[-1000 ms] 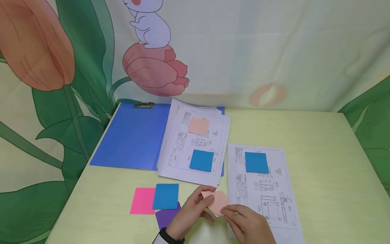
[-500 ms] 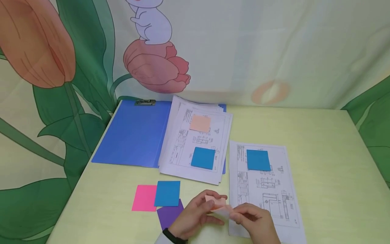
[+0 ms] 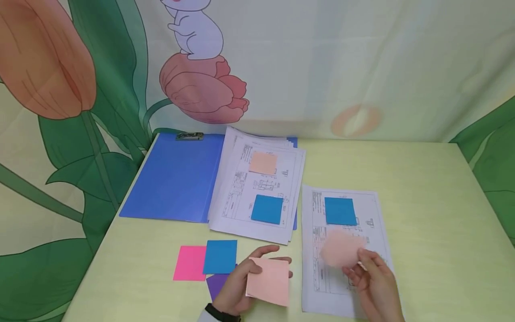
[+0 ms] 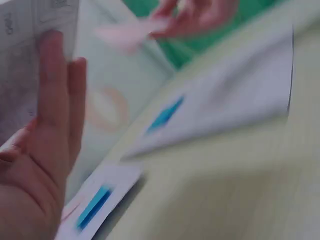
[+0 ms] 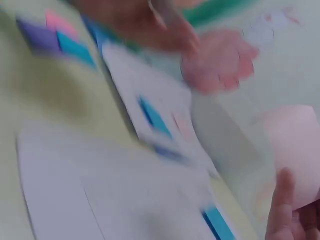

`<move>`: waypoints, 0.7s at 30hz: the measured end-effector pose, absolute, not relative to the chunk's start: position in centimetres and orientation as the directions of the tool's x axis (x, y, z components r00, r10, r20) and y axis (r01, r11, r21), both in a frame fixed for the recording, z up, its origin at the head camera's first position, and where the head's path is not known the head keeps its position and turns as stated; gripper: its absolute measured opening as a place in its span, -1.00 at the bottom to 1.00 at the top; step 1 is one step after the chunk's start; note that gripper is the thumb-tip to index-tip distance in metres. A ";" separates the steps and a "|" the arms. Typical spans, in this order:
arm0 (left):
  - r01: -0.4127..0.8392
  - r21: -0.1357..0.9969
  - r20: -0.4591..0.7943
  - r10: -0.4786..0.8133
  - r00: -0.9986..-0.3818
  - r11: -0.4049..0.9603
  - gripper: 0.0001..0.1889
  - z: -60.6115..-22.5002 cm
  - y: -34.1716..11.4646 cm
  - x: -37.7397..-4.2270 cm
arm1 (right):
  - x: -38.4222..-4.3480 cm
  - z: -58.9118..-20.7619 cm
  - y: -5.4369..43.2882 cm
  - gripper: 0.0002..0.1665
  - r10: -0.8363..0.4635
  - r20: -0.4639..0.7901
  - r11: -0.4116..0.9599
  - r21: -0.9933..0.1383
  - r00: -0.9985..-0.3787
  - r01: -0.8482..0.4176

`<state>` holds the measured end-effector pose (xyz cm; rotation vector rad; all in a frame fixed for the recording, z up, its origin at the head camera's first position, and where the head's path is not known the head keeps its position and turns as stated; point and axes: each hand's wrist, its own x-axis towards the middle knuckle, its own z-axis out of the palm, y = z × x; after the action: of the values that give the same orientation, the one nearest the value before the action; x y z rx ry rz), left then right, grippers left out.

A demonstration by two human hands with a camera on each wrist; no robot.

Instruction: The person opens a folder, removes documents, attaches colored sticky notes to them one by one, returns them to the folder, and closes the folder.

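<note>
My left hand (image 3: 240,282) holds a pad of peach sticky notes (image 3: 268,281), thumb on its top face and fingers behind. In the left wrist view the pad's underside (image 4: 17,70) shows grey print beside the straight fingers. My right hand (image 3: 376,277) pinches a single peach sticky note (image 3: 342,248) at its near right corner, above the drawing sheet (image 3: 314,299). The note is blurred. A blue sticky note (image 3: 340,211) lies on the upper part of that sheet, just beyond the held note. In the right wrist view the held note (image 5: 295,145) stands up past the fingertips.
A blue clipboard folder (image 3: 173,179) lies at the back left. On its stack of drawings (image 3: 229,197) are a peach note (image 3: 263,163) and a blue note (image 3: 267,209). Pink (image 3: 189,263), blue (image 3: 220,256) and purple pads (image 3: 217,285) lie left of my left hand.
My right hand has peeled one peach note off the pad and moved right and up over the drawing sheet. My left hand has turned the pad flat, face up.
</note>
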<state>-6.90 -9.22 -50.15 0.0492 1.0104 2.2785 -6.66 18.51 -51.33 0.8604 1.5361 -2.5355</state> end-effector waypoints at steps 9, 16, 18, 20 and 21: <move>-0.160 0.857 -0.204 0.037 -0.978 0.489 -0.20 -50.4 -10.1 -9.0 | -4.8 -52.3 22.3 -0.76 0.591 0.012 0.325 -0.919 -0.806 0.224; 0.165 0.569 0.192 0.065 -0.979 0.805 -0.32 -49.9 -5.7 -8.6 | -3.3 -51.6 21.6 -0.72 0.209 0.392 0.822 -0.566 -0.896 -0.056; 0.288 0.502 0.162 0.239 -0.958 0.816 -0.42 -50.1 -3.7 -8.1 | -3.3 -51.7 21.8 -0.72 0.168 0.368 0.844 -0.534 -0.915 -0.059; 0.419 0.419 0.090 0.422 -0.902 0.806 -0.48 -50.6 -1.5 -7.6 | -3.2 -51.8 21.8 -0.72 0.142 0.326 0.856 -0.514 -0.935 -0.050; 0.474 0.379 0.041 0.497 -0.867 0.795 -0.49 -50.9 -0.5 -7.4 | -3.2 -51.8 21.8 -0.73 0.133 0.305 0.861 -0.507 -0.943 -0.043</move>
<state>-7.40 -0.55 -50.88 0.7899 2.9187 0.5911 -3.20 21.79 -51.78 0.0838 3.3502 -0.9266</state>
